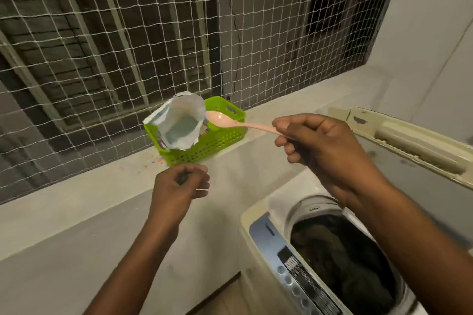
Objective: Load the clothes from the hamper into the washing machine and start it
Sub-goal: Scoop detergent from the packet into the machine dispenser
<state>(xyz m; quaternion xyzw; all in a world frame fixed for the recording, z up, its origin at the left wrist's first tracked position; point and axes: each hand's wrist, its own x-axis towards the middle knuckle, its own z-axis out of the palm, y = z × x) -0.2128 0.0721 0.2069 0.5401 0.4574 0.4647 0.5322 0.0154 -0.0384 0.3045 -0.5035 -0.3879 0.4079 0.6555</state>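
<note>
A top-loading washing machine (258,215) stands at the lower right, its lid (419,143) raised. Dark clothes (335,253) fill its drum. My right hand (320,146) grips the handle of a pink plastic spoon (230,120); the empty bowl of the spoon is beside the mouth of an open detergent pouch (179,123). The pouch stands in a green perforated basket (217,140) on the ledge. My left hand (183,181) hovers just below the basket, fingers curled closed, holding nothing that I can see.
A pale ledge (76,194) runs under a window covered by white netting (128,46) and bars. The machine's control panel (297,276) with buttons faces me at the bottom. A white wall (435,33) rises on the right.
</note>
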